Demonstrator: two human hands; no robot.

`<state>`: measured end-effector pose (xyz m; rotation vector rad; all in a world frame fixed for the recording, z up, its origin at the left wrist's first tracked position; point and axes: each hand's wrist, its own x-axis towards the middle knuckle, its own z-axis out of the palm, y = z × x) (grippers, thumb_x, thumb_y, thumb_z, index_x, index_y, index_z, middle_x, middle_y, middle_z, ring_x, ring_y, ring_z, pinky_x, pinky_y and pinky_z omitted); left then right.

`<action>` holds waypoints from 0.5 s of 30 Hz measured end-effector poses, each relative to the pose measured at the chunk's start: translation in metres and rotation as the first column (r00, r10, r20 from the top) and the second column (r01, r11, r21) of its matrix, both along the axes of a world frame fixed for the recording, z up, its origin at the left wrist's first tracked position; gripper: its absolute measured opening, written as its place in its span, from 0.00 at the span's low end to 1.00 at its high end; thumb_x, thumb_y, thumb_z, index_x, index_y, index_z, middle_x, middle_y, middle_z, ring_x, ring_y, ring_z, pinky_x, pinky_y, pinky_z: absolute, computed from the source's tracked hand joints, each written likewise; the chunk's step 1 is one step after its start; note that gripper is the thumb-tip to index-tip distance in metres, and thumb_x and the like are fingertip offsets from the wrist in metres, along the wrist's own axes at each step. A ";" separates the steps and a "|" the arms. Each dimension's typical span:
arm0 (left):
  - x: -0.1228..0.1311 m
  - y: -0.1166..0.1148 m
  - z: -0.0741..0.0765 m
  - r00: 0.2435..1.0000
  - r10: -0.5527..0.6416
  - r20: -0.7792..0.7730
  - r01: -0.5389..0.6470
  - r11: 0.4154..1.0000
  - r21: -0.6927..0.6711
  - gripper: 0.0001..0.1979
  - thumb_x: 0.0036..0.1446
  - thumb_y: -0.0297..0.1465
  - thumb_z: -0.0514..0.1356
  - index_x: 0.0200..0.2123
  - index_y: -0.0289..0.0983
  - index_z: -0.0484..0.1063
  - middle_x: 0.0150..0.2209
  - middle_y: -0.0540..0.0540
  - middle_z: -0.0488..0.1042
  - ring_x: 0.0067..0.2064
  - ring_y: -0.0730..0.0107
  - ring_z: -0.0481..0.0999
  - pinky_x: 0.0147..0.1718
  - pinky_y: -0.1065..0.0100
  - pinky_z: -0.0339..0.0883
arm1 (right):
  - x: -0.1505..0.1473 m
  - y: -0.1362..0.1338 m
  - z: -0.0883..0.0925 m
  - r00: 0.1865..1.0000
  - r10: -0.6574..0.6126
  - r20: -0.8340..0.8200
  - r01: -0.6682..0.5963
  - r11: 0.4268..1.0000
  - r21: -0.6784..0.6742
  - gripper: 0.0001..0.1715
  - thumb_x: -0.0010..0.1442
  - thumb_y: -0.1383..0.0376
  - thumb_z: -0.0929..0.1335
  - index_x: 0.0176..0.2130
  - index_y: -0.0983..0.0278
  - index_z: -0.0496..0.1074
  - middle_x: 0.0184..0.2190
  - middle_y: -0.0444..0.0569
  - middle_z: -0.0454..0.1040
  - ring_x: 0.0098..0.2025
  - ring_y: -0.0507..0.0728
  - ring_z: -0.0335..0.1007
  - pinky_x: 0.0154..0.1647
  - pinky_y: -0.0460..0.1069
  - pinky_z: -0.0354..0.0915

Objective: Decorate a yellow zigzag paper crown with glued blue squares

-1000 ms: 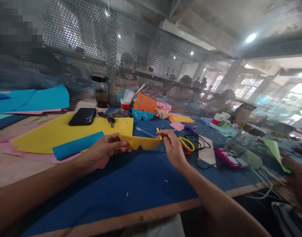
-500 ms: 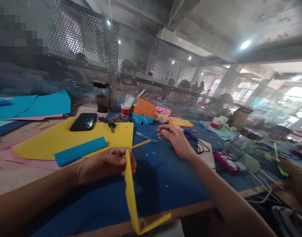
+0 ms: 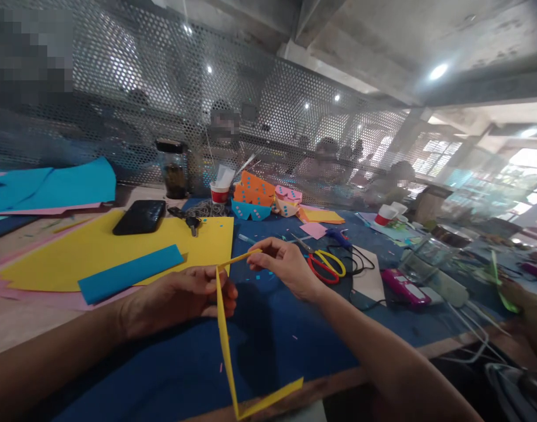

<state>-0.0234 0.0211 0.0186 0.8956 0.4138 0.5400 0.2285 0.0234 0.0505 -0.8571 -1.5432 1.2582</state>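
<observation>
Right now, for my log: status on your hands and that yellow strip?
Left hand pinching yellow paper strip at its bend. Right hand pinching the short end. Scissors beyond, clear.

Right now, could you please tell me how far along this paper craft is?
Done, it seems: dotted paper pieces stand at the back. In hand: a plain yellow paper strip, creased into bends, pinched by the left hand at one crease and by the right hand at its upper end. Left, probably: the blue strip and yellow sheet lie unused, scissors idle.

Both hands [image 3: 180, 299] [image 3: 286, 271] pinching yellow paper strip [image 3: 224, 340].
</observation>
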 end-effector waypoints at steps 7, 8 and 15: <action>0.003 0.003 0.000 0.993 0.118 0.012 -0.119 0.992 0.042 0.21 0.62 0.37 0.64 0.57 0.40 0.79 0.62 0.39 0.79 0.63 0.47 0.77 0.62 0.50 0.70 | 0.001 -0.005 -0.008 0.997 -0.043 0.070 0.038 0.996 0.077 0.12 0.63 0.56 0.75 0.38 0.62 0.77 0.31 0.43 0.79 0.35 0.53 0.77 0.42 0.49 0.73; 0.004 0.002 0.002 0.986 0.166 -0.002 -0.166 0.983 0.082 0.22 0.64 0.41 0.63 0.58 0.40 0.79 0.62 0.39 0.79 0.65 0.46 0.75 0.64 0.50 0.69 | 0.001 -0.006 -0.010 0.994 -0.049 0.094 0.041 0.996 0.084 0.12 0.63 0.56 0.75 0.38 0.62 0.77 0.31 0.44 0.79 0.35 0.53 0.77 0.42 0.49 0.73; 0.015 -0.013 0.009 0.746 0.605 -0.280 -0.322 0.695 0.643 0.14 0.57 0.46 0.72 0.37 0.42 0.84 0.38 0.46 0.86 0.44 0.56 0.84 0.45 0.65 0.77 | -0.013 -0.016 -0.017 0.958 -0.133 0.254 0.055 0.955 0.292 0.08 0.66 0.60 0.73 0.40 0.62 0.79 0.35 0.45 0.81 0.37 0.53 0.78 0.41 0.48 0.71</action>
